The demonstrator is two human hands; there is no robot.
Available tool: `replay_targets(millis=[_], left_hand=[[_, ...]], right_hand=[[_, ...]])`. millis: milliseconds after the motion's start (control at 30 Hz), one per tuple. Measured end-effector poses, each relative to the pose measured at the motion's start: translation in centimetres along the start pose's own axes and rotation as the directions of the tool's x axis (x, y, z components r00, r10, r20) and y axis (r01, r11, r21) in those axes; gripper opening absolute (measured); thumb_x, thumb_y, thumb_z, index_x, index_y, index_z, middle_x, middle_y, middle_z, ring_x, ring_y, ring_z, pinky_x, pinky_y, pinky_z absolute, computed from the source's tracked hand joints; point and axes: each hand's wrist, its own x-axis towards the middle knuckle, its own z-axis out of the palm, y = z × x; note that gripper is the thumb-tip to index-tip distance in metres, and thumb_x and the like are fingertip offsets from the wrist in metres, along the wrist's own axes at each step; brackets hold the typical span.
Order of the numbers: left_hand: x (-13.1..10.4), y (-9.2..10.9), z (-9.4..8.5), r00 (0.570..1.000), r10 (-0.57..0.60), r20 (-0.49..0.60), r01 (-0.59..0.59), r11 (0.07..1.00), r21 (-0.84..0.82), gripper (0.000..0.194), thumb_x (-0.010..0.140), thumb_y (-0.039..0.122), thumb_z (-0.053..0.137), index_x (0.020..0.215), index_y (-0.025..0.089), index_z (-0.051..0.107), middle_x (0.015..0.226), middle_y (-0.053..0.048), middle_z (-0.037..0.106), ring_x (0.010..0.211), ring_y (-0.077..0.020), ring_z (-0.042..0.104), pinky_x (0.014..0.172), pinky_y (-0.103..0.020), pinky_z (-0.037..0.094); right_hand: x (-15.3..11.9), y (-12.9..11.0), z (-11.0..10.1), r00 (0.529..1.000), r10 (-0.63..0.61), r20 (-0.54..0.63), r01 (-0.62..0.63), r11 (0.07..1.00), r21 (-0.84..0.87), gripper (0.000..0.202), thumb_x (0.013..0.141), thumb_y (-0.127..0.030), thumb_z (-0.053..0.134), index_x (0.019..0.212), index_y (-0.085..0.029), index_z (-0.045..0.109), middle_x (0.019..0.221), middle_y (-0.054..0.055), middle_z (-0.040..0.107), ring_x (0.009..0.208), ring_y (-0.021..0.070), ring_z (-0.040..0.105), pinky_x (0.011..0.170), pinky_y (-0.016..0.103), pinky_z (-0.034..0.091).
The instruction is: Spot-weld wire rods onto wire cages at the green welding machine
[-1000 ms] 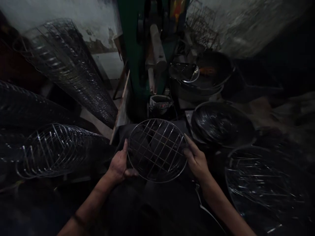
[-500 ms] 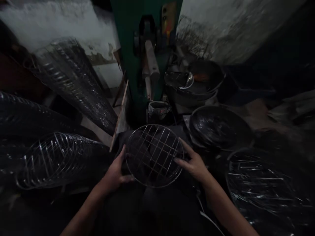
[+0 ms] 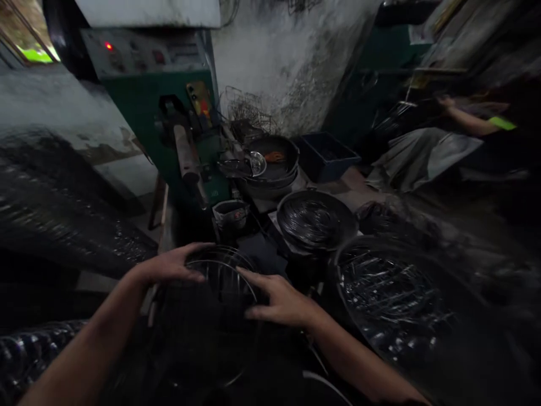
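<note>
A round wire grid (image 3: 224,270), blurred and dark, is low in the middle of the head view, between my two hands. My left hand (image 3: 180,265) has its fingers and thumb on either side of the rim at the upper left. On the right side, my right hand (image 3: 281,299) grips the rim between its forefinger and thumb. More curved wire edges show just behind the grid; whether they belong to it or to other grids is unclear.
Ahead stands a green machine (image 3: 139,113) with a projecting arm (image 3: 183,149). A small bucket (image 3: 231,217), a basin of coiled wire (image 3: 315,220) and a large basin of wire pieces (image 3: 389,287) lie rightward. Wire rolls (image 3: 71,197) are left; a seated person (image 3: 426,146) is far right.
The view has swung right, bringing a person and a blue crate into sight. The grid has gone from facing me to lower and more tilted, and my hands have come closer together.
</note>
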Motion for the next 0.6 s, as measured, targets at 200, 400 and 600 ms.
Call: replay_targets(millis=[200, 400, 600], left_hand=[[5.4, -1.8, 1.3, 0.997, -0.067, 0.039, 0.074, 0.972, -0.222, 0.098, 0.058, 0.037, 0.086, 0.142, 0.012, 0.042, 0.137, -0.013, 0.057, 0.127, -0.0299, 0.053, 0.108, -0.038, 0.041], [6.5, -2.9, 0.9, 0.992, -0.115, 0.053, 0.122, 0.979, -0.162, 0.075, 0.055, 0.042, 0.088, 0.120, 0.017, 0.061, 0.121, -0.009, 0.067, 0.116, -0.0292, 0.060, 0.099, -0.037, 0.047], [6.4, -3.5, 0.2, 0.991, -0.133, 0.023, 0.134, 0.989, -0.070, 0.074, 0.051, 0.043, 0.088, 0.115, 0.017, 0.062, 0.114, -0.008, 0.068, 0.109, -0.0288, 0.062, 0.093, -0.036, 0.050]], right_hand=[[4.0, 1.7, -3.1, 0.974, 0.007, -0.225, -0.027, 0.996, -0.087, 0.038, 0.089, -0.039, 0.063, 0.123, -0.023, 0.067, 0.119, 0.007, 0.070, 0.110, 0.0256, 0.064, 0.095, 0.038, 0.050], [10.0, 2.3, -2.6, 0.992, 0.089, -0.084, -0.106, 0.969, -0.223, 0.021, 0.084, -0.028, 0.063, 0.099, -0.020, 0.075, 0.092, 0.003, 0.076, 0.085, 0.0214, 0.069, 0.071, 0.029, 0.048], [12.5, 3.2, -1.6, 0.994, 0.096, -0.055, -0.107, 0.967, -0.232, 0.011, 0.076, -0.023, 0.068, 0.082, -0.015, 0.072, 0.076, 0.003, 0.071, 0.073, 0.0193, 0.064, 0.061, 0.026, 0.043]])
